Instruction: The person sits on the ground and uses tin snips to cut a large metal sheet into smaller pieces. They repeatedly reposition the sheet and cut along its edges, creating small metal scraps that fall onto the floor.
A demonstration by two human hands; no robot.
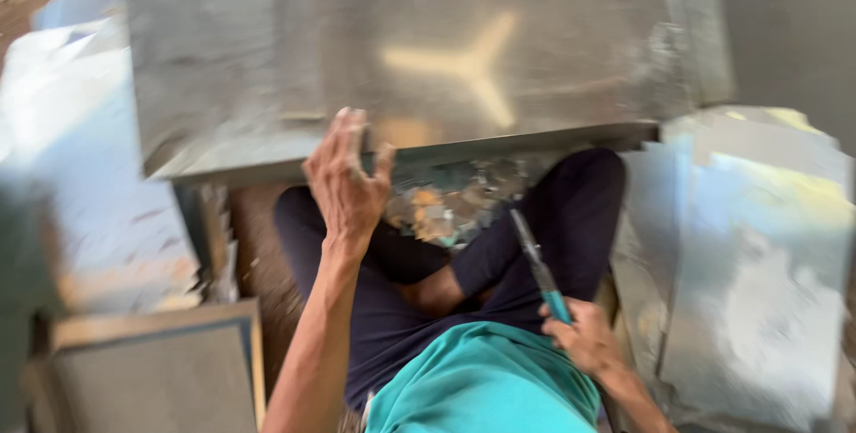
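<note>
Gripping the near edge of the big metal sheet (428, 58), the left hand (346, 179) steadies it above the crossed legs; the right hand (584, 337), below the sheet, clutches teal-handled snips (538, 265), blades clear of the sheet. No cut visible along that edge.

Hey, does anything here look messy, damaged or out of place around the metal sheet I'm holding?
Yes. Small scraps lie scattered on the floor between your knees, just under the edge of the metal sheet that your left hand grips. Your right hand holds pliers. The picture is blurred, so finer damage can't be judged.
</note>
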